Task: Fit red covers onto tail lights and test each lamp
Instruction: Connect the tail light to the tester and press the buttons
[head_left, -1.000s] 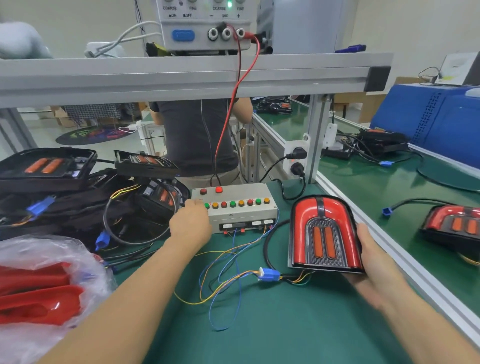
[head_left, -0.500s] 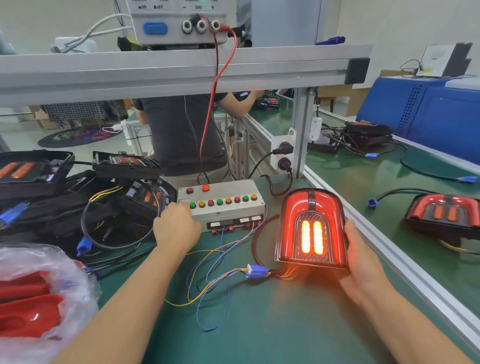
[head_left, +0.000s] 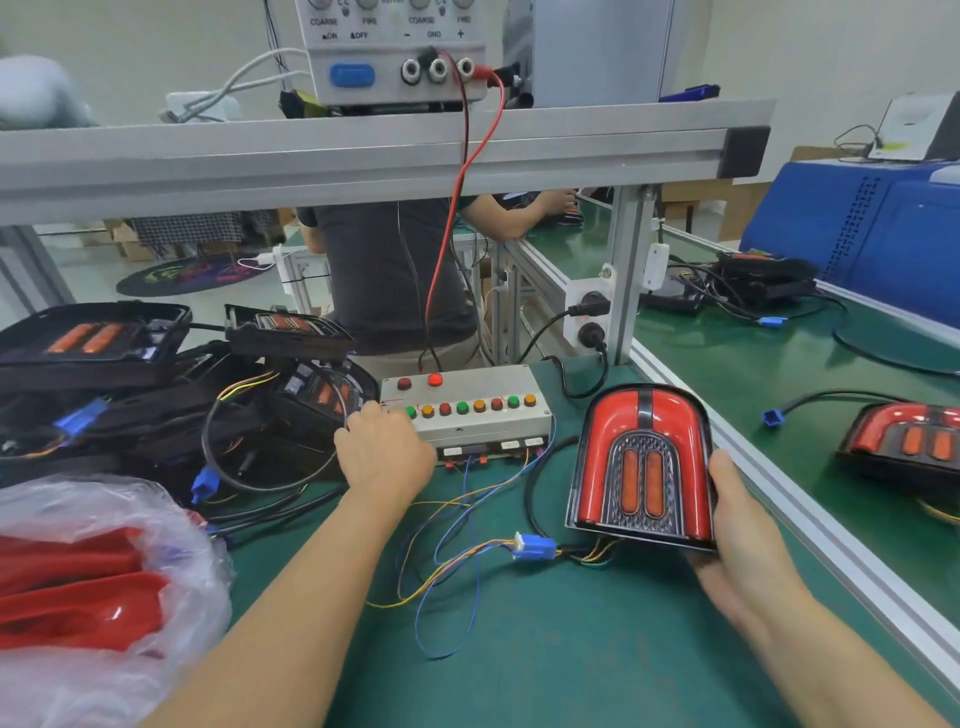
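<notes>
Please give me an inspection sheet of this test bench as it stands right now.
Surface: green mat, bare in front.
Job's things: tail light with red cover, unlit; button box; red covers in a plastic bag.
Clutter: uncovered lamps piled at left.
Hands: left hand at the box's left end; right hand holds the lamp tilted up.
Cables: blue connector joins loose wires to the lamp.
Surroundings: power supply above; another person behind.
</notes>
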